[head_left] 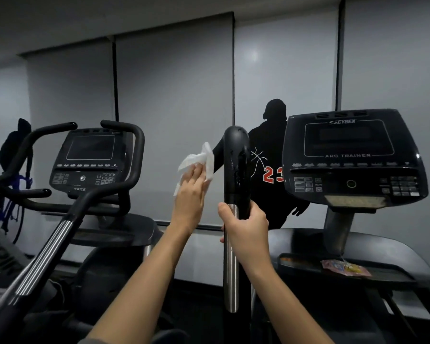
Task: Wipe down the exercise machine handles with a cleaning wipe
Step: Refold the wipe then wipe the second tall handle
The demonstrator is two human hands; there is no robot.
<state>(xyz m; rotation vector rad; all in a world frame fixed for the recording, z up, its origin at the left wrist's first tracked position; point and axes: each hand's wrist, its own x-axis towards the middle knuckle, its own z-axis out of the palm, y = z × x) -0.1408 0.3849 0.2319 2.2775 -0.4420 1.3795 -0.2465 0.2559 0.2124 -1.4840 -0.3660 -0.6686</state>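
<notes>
1. Dim gym room; grey roller blinds (174,115) cover the back wall. A dark jacket with a red "23" (268,170) hangs behind the near machine.

2. Two consoles face me: one marked "ARC TRAINER" (350,155) to the right of the hands, a second console (90,157) off to the left, ringed by curved black bars.

3. Upright handle (236,165) stands dead centre: black grip on top, bare metal tube below. The black part looks streaked and glossy, possibly wet.

4. Right hand (246,227): fingers curled around the handle right at the seam where the black grip meets the metal, thumb wrapped on the near side. Clamped firm, steadying it.

5. Left hand (191,192): raised just left of the grip, fingers fairly straight and together, with the white cleaning wipe (199,162) bunched against them. The wipe fans out above the fingertips. It sits just beside the grip; I cannot tell whether it touches the grip.

6. Judgement: mid-wipe on the upper grip.

7. Risks from here:
   - The wipe is held loosely, pressed rather than pinched; a fast stroke could drag it free and drop it.
   - The strip under the right hand's fingers goes uncleaned unless that hand shifts.
   - The handle likely pivots; a slackened grip could let it swing.
   - A slick grip could let the fingers slide.

8. A small colourful packet (345,268) lies on the right machine's tray, well below the fingers.
</notes>
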